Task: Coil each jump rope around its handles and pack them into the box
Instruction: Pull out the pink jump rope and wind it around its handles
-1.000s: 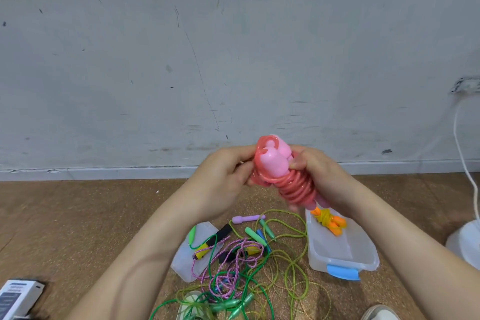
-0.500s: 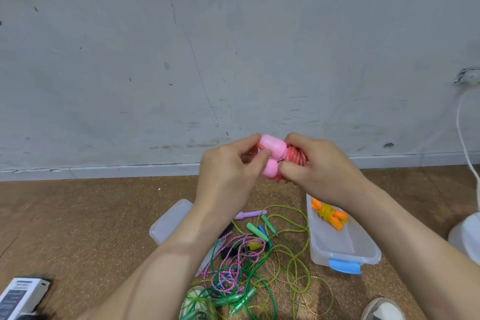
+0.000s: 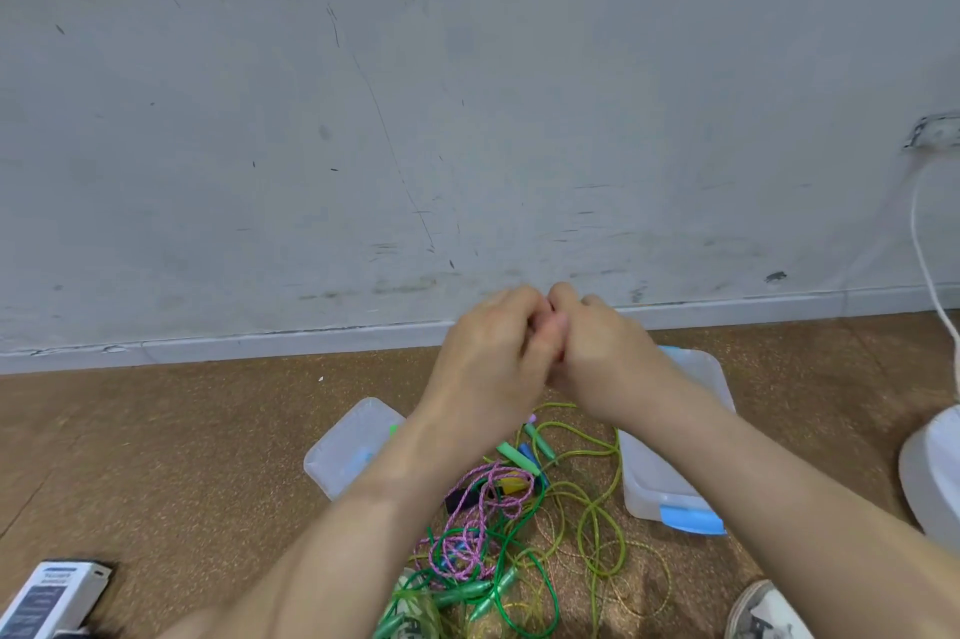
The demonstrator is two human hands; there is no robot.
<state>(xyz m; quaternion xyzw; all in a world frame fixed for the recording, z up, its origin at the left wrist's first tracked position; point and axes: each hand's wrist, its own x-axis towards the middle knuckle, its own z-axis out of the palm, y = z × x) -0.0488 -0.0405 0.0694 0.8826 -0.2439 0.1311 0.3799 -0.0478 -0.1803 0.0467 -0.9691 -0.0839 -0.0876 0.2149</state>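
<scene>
Your left hand (image 3: 488, 358) and right hand (image 3: 602, 352) meet knuckle to knuckle at the middle of the frame, raised above the floor (image 3: 182, 456), both with fingers curled in tight. Motion blur and the backs of the hands hide whatever sits between them, so I cannot tell whether they hold a rope or only close on each other. Judging by the task, you are most likely finishing a coil or tucking in an end, the last work before a bundle goes away. The box (image 3: 649, 477) lies just below and to the right of your right hand, partly hidden by that forearm, with its blue latch (image 3: 691, 519) toward the bottom of the frame. Its lid (image 3: 353, 441) lies apart at centre left, partly behind your left forearm. The arm covers what is in the box. The loose ropes (image 3: 472, 534) lie in a tangle on the floor between lid and box, at lower centre: green, pink braided and yellow-green cords cross each other, with several handles mixed in. If a bundle is in your hands, the next move calls for a short drop down and right into the box, with the wraps kept pinched so they do not spring loose. After that you need to draw one rope out of the tangle, and that wants care, since the cords loop through one another.
</scene>
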